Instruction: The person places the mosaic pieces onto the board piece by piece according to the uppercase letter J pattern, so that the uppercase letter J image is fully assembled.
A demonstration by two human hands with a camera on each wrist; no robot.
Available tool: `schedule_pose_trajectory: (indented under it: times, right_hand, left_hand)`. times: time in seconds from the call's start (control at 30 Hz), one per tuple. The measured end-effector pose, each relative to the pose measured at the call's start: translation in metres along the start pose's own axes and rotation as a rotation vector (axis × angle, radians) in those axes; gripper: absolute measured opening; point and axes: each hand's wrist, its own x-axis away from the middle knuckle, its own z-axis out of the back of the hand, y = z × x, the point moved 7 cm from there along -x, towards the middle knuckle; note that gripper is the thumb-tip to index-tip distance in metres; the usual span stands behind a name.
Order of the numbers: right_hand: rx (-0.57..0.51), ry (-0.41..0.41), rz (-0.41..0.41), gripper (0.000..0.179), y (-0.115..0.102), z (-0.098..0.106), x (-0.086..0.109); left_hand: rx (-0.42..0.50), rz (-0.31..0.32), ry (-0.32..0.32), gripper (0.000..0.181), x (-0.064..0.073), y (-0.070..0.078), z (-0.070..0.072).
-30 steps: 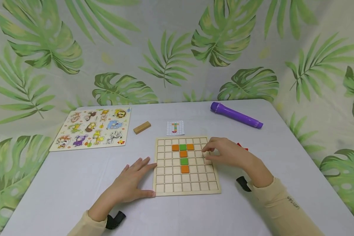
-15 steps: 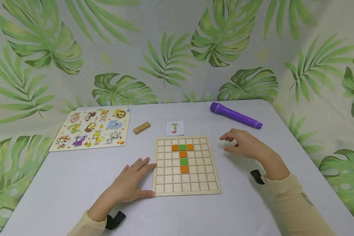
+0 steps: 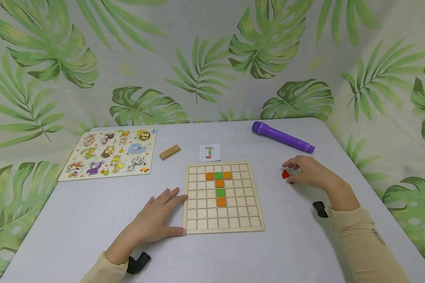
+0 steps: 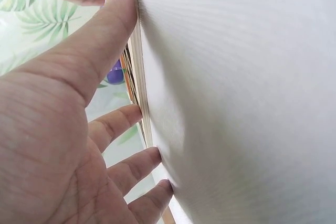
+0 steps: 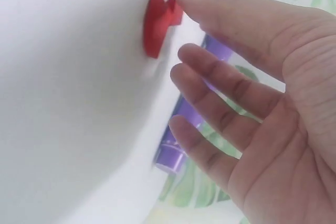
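Observation:
A wooden grid board [image 3: 200, 213] lies on the table, with several orange tiles [image 3: 221, 201] and green tiles [image 3: 220, 192] set in a T shape. My left hand [image 3: 157, 220] rests at the board's left edge, thumb and a fingertip touching it; the left wrist view shows the fingers spread along that edge. To the right of the board, my right hand [image 3: 313, 175] hovers low over red pieces [image 3: 285, 174], partly hidden by it. In the right wrist view one red piece [image 5: 155, 27] has a curved edge, and the thumb tip overlaps a second; the fingers are loosely bent, holding nothing.
Behind the board lies a small grid pattern card [image 3: 215, 152], with a wooden block [image 3: 170, 152] to its left. An animal puzzle board [image 3: 102, 165] occupies the back left. At the back right is a purple microphone-shaped toy [image 3: 283, 137].
My right hand has moved right from the board's right edge to over the red pieces. The left hand stays at the board, and the tiles have not changed.

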Motion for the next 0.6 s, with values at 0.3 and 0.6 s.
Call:
schedule_pose_trajectory:
  times: [0.3,0.6]
  right_hand:
    - [-0.018,-0.028,-0.052,0.050,0.009,-0.004,0.004]
    - [-0.033,-0.016,-0.041,0.038,0.011,-0.007,0.011]
  left_hand:
    - [-0.004,0.000,-0.002,0.094,-0.001,0.000,0.000]
    - [-0.003,-0.003,-0.001,0.094,0.000,0.001,0.001]
